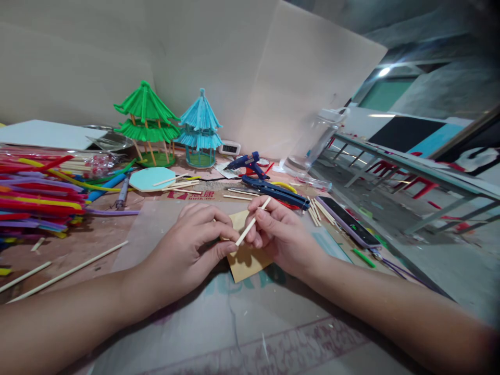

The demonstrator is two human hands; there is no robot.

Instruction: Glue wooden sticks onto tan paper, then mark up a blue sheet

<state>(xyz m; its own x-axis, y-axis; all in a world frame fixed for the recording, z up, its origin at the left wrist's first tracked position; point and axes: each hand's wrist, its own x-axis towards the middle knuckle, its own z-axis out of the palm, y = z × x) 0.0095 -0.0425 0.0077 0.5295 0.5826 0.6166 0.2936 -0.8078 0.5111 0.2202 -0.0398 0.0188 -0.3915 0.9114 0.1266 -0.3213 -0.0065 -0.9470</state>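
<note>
The person's left hand [191, 245] and right hand [279, 234] meet over the middle of the table, and both are closed on one thin pale wooden stick [253, 221]. The left thumb and forefinger pinch its lower end, while the right fingers grip it higher up, so it slants up and away with its tip clear of the right knuckles. Directly beneath lies a tan square of card [246, 258], resting on a translucent work mat [164, 219]. Whether the stick's lower end touches the card cannot be told, as the fingers hide that spot. The card looks bare: no stick stands on it and no glue shows, so the piece in hand seems to be at its very beginning. At the back stand a green straw pavilion model [146, 122] and a light blue straw pavilion model [200, 127], both apparently finished, with tiered roofs on posts. Much material lies unused: a heap of coloured drinking straws [35, 195] at the left, long bare sticks [70, 271] near the left forearm, short cut sticks [318, 211] beside a dark smartphone [347, 221], and a pale blue octagonal card [152, 178]. A blue glue gun [248, 162] and blue-handled cutters [277, 191] lie just beyond the hands, untouched.
</note>
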